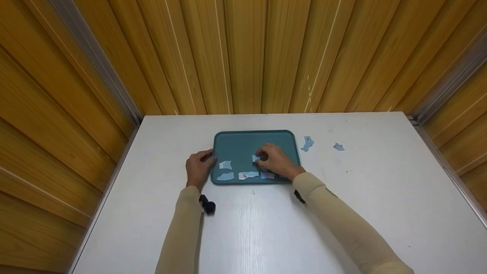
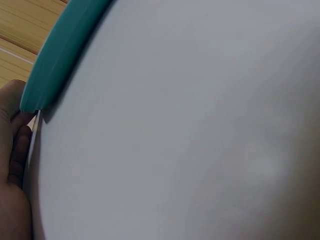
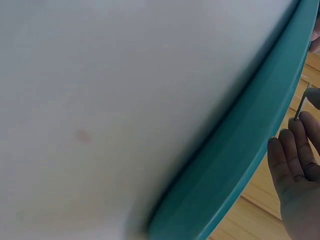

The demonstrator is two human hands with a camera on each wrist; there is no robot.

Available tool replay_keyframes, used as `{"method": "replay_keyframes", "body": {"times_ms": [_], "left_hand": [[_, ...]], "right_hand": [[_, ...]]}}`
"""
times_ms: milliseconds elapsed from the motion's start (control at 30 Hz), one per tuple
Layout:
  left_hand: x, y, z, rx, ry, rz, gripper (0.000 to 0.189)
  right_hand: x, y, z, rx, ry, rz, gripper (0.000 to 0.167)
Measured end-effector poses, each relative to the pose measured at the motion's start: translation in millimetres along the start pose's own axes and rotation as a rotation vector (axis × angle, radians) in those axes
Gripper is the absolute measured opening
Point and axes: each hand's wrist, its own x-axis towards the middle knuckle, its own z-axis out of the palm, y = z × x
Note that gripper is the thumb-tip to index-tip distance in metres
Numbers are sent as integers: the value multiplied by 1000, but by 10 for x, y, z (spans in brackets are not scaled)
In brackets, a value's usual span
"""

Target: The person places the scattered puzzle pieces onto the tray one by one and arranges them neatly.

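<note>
A teal tray (image 1: 237, 140) lies on the white table. My left hand (image 1: 198, 168) holds its left edge, thumb and fingers at the rim; in the left wrist view the fingers (image 2: 19, 152) are bent beside the tray's corner. Over the tray's middle, my right hand (image 1: 277, 160) pinches a small light-blue torn paper piece (image 1: 255, 158) between thumb and fingertips. That piece appears edge-on as a thin sliver in the right wrist view. Several similar scraps lie along the tray's near side: one upper left (image 1: 225, 165), with a lower row (image 1: 248, 175) partly under my right hand.
Two more torn blue pieces lie on the table right of the tray: a long one (image 1: 307, 143) near its edge and a smaller one (image 1: 338, 147) farther out. Wood-patterned panels (image 1: 243, 57) rise behind the table and at both sides.
</note>
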Motion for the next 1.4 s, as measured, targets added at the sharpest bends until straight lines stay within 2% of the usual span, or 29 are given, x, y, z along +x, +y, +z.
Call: {"method": "replay_keyframes", "body": {"times_ms": [367,500,867,1167,1400], "left_hand": [[1,-5,8,5,5,6,32],[-4,0,8,3,0,1,32],[14,-18,11,-6,2,1,32],[11,-25,8,-10,-4,-15,33],[3,-12,11,-13,-9,-26,34]], "right_hand": [[88,-98,170,-15,-24,-9,24],[112,-132,217,-40,-34,-36,24],[175,-225,300,-88,-43,-66,22],[227,-245,400,-86,-58,-65,21],[235,-276,426,-97,-55,-95,21]]}}
